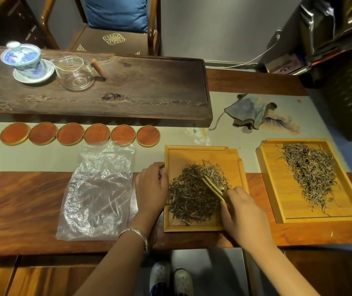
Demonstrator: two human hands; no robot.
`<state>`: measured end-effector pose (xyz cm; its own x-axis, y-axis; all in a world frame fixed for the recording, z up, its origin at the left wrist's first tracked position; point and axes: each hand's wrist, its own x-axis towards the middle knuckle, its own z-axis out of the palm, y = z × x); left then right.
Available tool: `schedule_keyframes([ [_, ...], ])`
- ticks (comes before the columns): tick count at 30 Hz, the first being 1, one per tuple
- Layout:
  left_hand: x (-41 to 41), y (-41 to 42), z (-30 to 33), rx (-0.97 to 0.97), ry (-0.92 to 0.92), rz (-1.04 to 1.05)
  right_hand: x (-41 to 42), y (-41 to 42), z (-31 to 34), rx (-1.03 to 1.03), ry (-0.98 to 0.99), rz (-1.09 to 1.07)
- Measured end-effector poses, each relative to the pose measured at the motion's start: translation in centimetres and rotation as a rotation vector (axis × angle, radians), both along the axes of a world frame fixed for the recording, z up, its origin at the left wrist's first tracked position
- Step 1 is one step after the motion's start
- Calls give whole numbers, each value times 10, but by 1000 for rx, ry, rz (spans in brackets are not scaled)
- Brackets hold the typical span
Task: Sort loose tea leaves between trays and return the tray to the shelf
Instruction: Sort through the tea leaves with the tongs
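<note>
Two yellow wooden trays lie on the table. The near tray point(202, 153) holds a heap of dark tea leaves point(190, 197). My left hand point(151, 186) grips that tray's left rim. My right hand point(242, 214) is closed on bamboo tongs point(212, 188), whose tips rest in the heap. The right tray point(275, 189) holds a long spread of tea leaves point(311, 176) and nothing touches it.
A crumpled clear plastic bag point(98, 193) lies left of the near tray. Several round red coasters point(70, 133) line the runner. Behind them a dark tea board point(128, 92) carries a blue-white gaiwan point(24, 58) and a glass pitcher point(75, 71). A dark shelf unit point(346, 71) stands at right.
</note>
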<state>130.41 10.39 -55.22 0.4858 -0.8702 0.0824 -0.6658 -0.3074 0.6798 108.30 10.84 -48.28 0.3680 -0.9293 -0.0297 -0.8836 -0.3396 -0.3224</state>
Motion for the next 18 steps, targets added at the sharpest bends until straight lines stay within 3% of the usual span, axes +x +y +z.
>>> schedule_keyframes([
  [18, 1, 0, -3, 1, -6, -2, 45, -37, -10, -10, -120, 37],
])
